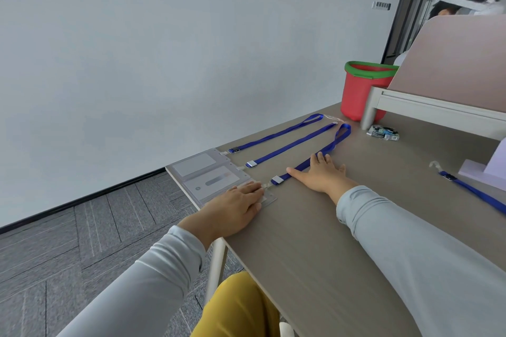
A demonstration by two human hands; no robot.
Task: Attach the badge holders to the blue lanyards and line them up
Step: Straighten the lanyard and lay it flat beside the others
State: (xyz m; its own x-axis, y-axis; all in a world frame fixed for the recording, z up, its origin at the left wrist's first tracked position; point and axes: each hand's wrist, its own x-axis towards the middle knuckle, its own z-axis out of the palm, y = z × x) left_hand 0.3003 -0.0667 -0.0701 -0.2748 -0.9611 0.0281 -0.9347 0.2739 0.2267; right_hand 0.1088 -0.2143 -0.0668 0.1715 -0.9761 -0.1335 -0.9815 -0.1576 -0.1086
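Three blue lanyards lie side by side on the table: the far lanyard (276, 133), the middle lanyard (293, 144) and the near lanyard (332, 144). Each ends at a clear badge holder near the table's left edge: the far holder (195, 163), the middle holder (216, 182), and a near holder (269, 197) mostly hidden under my left hand (235, 206), which rests flat on it. My right hand (319, 175) lies flat with spread fingers on the near lanyard's strap. A fourth blue lanyard (476, 193) lies apart at the right.
A red bucket with a green rim (361, 87) stands at the back by a desk divider (451, 63). A small printed packet (383, 133) lies near it. A lilac block (490, 169) sits at the right. Another person sits behind the divider.
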